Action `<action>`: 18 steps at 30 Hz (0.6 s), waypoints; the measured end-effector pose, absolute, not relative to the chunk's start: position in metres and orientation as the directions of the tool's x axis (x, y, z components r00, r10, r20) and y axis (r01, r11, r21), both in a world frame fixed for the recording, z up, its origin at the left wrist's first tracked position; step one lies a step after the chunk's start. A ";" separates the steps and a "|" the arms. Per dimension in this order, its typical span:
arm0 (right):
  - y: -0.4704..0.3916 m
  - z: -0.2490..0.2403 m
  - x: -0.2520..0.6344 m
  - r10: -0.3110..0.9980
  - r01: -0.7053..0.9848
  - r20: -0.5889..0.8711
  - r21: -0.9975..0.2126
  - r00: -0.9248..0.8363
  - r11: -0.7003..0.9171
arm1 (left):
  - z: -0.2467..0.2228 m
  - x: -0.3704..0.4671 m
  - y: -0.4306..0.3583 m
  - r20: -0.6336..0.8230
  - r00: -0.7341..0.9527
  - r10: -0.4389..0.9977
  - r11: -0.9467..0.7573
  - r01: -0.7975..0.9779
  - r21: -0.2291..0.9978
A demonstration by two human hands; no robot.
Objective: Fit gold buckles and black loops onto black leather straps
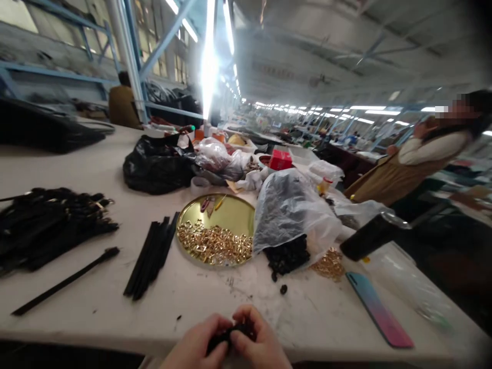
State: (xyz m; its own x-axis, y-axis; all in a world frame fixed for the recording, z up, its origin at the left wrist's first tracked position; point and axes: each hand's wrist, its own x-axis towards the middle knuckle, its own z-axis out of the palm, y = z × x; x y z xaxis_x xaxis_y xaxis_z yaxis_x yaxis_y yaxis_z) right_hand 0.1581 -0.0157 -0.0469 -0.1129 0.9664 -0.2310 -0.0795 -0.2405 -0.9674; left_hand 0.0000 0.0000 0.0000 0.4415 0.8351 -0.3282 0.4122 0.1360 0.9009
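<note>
Fingers: both sets pinch 1 small black piece [230, 334] from either side; left hand [198, 346] and right hand [257, 343] meet at the bottom centre of the frame, over the near edge of the white surface [96, 318].
Held piece: dark, mostly hidden by the fingertips; its exact shape cannot be told.
Handling: it looks light and small, probably soft or flexible like strap or fabric; a fingertip pinch at its 2 ends seems enough, though it could slip out easily.
Just beyond: loose black beads [286, 256] spilling from a clear plastic bag [292, 210], centre right.
Centre: round gold metal tray [234, 212] holding a heap of small gold clasps [213, 245].
Left of the tray: a bundle of thin black strips [151, 256]; further left, 1 single black strip [65, 281] and a large pile of black straps [49, 225].
Right: a pink-and-blue phone [378, 312] lying flat, and a black cylindrical flask [371, 234] on its side.
Upper right: another person in a tan vest [400, 169], well apart.
</note>
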 end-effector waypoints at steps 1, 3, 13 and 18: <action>-0.016 -0.048 0.158 0.965 -0.103 -0.238 -0.963 -0.106 -0.249 | -0.001 -0.002 -0.001 -0.328 0.454 0.829 0.142 0.395 0.907; -0.018 -0.047 0.159 0.961 -0.127 -0.260 -0.954 -0.092 -0.270 | -0.001 -0.008 -0.003 -0.356 0.449 0.819 0.193 0.370 0.909; -0.024 -0.059 0.154 0.966 0.061 -0.247 -0.966 0.078 -0.252 | -0.022 -0.002 -0.004 -0.515 0.453 0.728 0.488 0.184 0.853; -0.029 -0.056 0.151 0.975 0.255 -0.133 -0.951 0.179 -0.176 | -0.022 -0.004 -0.002 -0.483 0.439 0.758 0.349 0.351 0.869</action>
State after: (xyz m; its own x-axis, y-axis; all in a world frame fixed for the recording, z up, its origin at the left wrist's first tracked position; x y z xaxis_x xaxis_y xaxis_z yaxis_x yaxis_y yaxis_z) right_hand 0.1507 -0.0294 -0.0555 0.1790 0.9749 -0.1327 0.2547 -0.1762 -0.9508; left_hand -0.0040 -0.0017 -0.0219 0.4394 0.7577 -0.4826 0.3513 0.3494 0.8686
